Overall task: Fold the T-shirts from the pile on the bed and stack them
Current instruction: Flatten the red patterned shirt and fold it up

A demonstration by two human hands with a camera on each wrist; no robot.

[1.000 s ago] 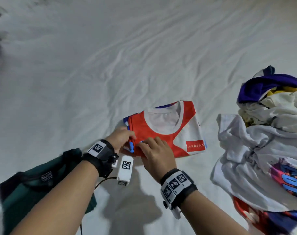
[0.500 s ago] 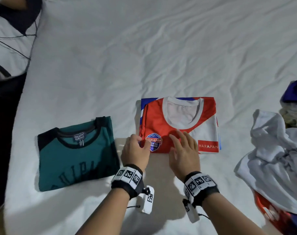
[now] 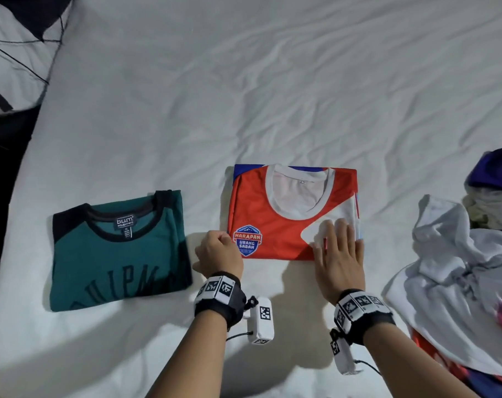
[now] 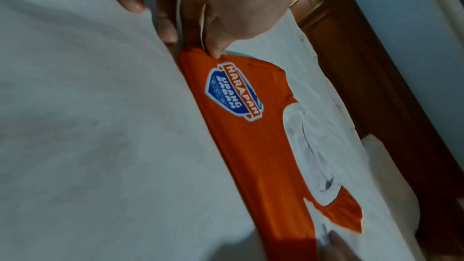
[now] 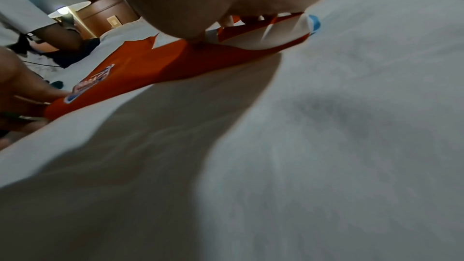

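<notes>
The left hand (image 3: 219, 252) curls at the near left corner of the folded red T-shirt (image 3: 261, 214), and only the left wrist view shows how: the thumb lies on top of the fabric and the fingers (image 4: 163, 27) tuck under the corner, pinching the red T-shirt (image 4: 251, 136) just beside its blue HARAPAN badge (image 4: 232, 92). From the head view that hand reads only as a loose fist touching the shirt's edge. The right hand (image 3: 338, 254) lies flat with straight fingers, pressing the near right corner of the shirt where the white panel meets the red; the right wrist view catches the underside of this, the fingertips (image 5: 226, 20) bearing down on the white and blue edge of the red T-shirt (image 5: 150, 62), with the other hand dim at the far corner. The shirt sits collar away from the person, squarely between both hands on the white bed sheet (image 3: 244, 96). To its left, apart from it, lies a folded green T-shirt (image 3: 115, 254) with black shoulders. To the right, near the bed's edge, sits the unfolded pile (image 3: 459, 268), a white shirt on top
</notes>
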